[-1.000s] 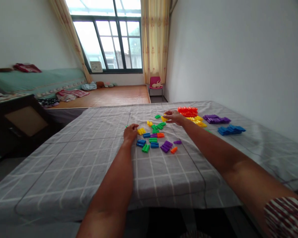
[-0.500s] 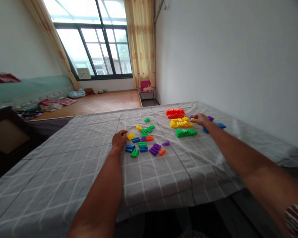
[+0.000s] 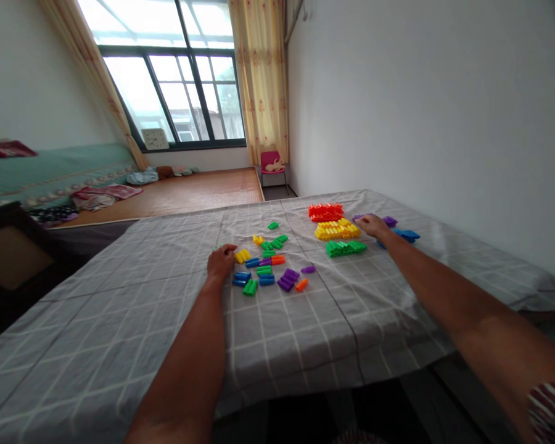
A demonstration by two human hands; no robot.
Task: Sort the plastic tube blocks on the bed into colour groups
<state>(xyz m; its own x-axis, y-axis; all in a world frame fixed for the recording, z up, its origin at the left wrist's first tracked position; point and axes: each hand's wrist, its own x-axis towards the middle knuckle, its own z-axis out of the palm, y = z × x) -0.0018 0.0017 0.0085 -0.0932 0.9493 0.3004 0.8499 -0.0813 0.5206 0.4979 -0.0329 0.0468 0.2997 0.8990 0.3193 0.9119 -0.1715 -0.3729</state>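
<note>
My right hand (image 3: pixel 372 226) is at the right end of a row of yellow plastic tube blocks (image 3: pixel 337 230), fingers pinched on a yellow block there, mostly hidden by the fingers. Behind that row lies a red row (image 3: pixel 325 213), and in front a green row (image 3: pixel 346 248). Purple blocks (image 3: pixel 390 221) and blue blocks (image 3: pixel 407 235) lie beside and beyond my right wrist. My left hand (image 3: pixel 221 261) rests on the cloth with loosely bent fingers apart, beside a small yellow group (image 3: pixel 243 256). A bit of green shows behind its fingers.
Loose blocks lie mid-table, among them purple ones (image 3: pixel 288 280), an orange one (image 3: pixel 301 285) and a green pair (image 3: pixel 250 288). A grey checked cloth (image 3: pixel 287 333) covers the table. A white wall (image 3: pixel 425 111) runs along the right; a pink chair (image 3: pixel 272 161) stands beyond.
My right hand has lowered slightly against the end of the yellow row, and the yellow block seen at its fingertips is now less visible. My left hand has barely moved.
</note>
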